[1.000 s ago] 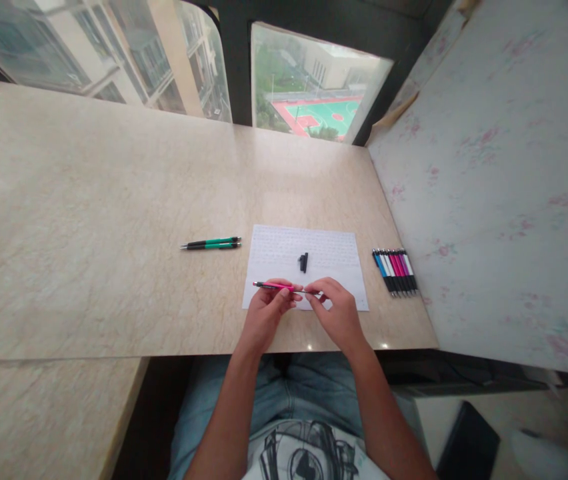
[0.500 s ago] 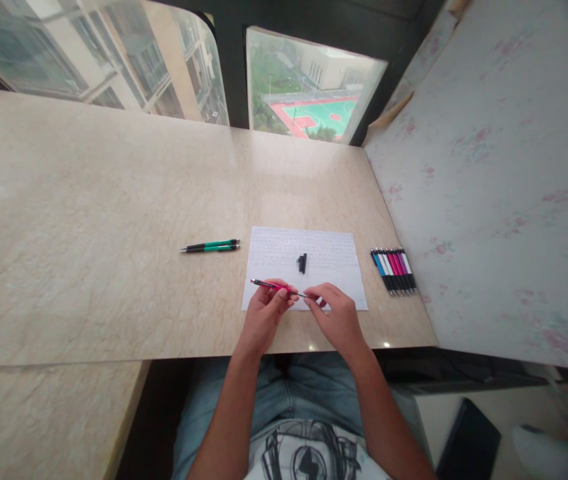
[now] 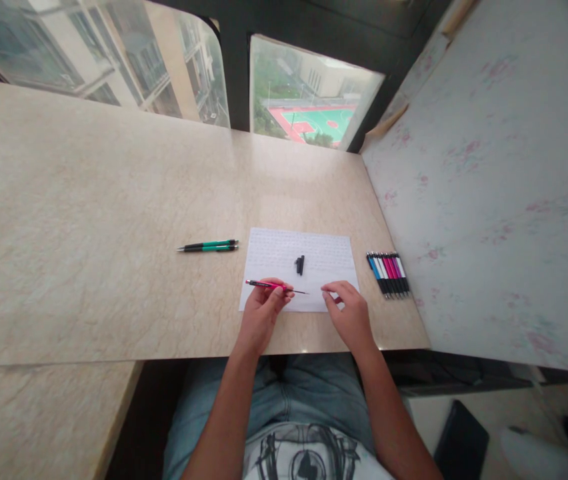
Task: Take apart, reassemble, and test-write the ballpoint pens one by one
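Note:
My left hand (image 3: 261, 312) is closed around a pink ballpoint pen (image 3: 260, 284) whose grip is off, so the thin refill (image 3: 299, 292) sticks out bare to the right. A short gap beyond the refill tip, my right hand (image 3: 350, 313) has thumb and forefinger pinched; what they hold, if anything, is too small to make out. Beneath both hands lies a sheet of paper (image 3: 274, 241) with writing on its upper half. On it, just above the refill, rest small black pen parts (image 3: 299, 265).
Two green-and-black pens (image 3: 209, 247) lie left of the paper. Several pens in blue, white, pink and purple (image 3: 389, 275) are lined up at the right, near the flowered wall (image 3: 484, 200). The stone counter (image 3: 114, 267) runs back to the windows.
My right hand has drawn away to the right from the refill, leaving its tip exposed. My left hand still holds the pink pen in nearly the same place.

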The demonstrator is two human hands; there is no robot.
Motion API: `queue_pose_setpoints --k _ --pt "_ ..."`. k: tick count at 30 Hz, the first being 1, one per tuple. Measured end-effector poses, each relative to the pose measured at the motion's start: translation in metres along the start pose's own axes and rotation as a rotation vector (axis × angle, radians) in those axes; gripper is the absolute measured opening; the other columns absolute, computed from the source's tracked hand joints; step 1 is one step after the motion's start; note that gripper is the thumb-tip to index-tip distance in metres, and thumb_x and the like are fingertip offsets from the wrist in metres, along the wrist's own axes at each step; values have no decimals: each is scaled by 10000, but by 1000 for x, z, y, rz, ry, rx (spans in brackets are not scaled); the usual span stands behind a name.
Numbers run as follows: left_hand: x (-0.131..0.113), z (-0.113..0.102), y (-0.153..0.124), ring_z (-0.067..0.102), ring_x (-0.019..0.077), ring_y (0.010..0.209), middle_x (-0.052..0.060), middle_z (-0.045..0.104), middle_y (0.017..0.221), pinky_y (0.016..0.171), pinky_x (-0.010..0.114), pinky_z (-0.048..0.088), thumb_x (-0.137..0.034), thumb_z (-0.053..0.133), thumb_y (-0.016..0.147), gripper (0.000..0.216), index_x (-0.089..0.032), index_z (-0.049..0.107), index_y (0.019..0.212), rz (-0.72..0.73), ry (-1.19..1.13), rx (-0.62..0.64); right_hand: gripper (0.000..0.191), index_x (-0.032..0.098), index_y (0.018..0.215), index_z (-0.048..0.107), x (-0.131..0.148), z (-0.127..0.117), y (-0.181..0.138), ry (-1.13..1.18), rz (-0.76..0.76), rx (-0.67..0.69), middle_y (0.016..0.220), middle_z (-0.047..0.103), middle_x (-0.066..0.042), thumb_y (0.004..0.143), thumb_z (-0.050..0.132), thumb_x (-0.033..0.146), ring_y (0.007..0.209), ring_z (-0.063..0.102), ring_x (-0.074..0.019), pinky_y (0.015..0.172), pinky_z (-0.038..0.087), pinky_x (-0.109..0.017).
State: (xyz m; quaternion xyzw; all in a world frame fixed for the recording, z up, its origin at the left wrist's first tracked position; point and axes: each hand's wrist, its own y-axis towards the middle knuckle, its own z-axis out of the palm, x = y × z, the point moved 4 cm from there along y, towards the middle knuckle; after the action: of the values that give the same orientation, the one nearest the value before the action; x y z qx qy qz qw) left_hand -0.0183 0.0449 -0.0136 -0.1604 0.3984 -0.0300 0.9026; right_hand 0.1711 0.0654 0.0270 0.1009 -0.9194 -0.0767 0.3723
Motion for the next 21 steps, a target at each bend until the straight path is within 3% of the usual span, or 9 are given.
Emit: queue_pose_setpoints --k 3,7,11,16,19,21 --pt "-1 1 -1 684 107 791 41 733 913 774 221 536 -283 770 776 237 -179 641 946 -4 -10 -5 187 201 884 733 -1 5 16 -80 37 -36 868 664 -86 850 551 228 818 613 -214 655 522 -309" --pt "-3 3 -3 684 108 778 41 734 897 764 223 535 -286 780 764 246 -175 644 936 5 -23 -9 221 178 957 719 4 15 43 -122 50 14 791 677 -52 833 538 204 679 598 -177 717 495 -327" --pt "-4 4 -4 688 118 786 49 735 906 770 236 536 -283 787 755 261 -173 645 943 6 -28 -19 243 189 993 719 6 27 62 -151 99 53 793 709 -45 823 546 201 681 612 -174 724 478 -311" --pt "-2 2 -4 690 116 778 49 734 902 777 241 533 -294 780 763 262 -173 639 949 2 -44 -15 252 182 1016 718 1 36 70 -162 106 73 831 724 -59 837 546 224 695 622 -174 724 474 -301" --pt "-1 1 -4 689 117 786 47 734 913 775 242 534 -289 778 764 271 -174 635 963 -4 -44 -20 278 171 1067 702 1 31 67 -112 93 67 836 725 -59 858 536 251 657 614 -168 721 480 -309" --pt "-2 1 -4 689 119 784 46 733 915 772 246 536 -288 779 762 283 -173 631 974 -5 -41 -22 253 170 1001 714 4 24 61 -53 87 60 834 726 -62 886 514 276 667 619 -169 721 486 -312"
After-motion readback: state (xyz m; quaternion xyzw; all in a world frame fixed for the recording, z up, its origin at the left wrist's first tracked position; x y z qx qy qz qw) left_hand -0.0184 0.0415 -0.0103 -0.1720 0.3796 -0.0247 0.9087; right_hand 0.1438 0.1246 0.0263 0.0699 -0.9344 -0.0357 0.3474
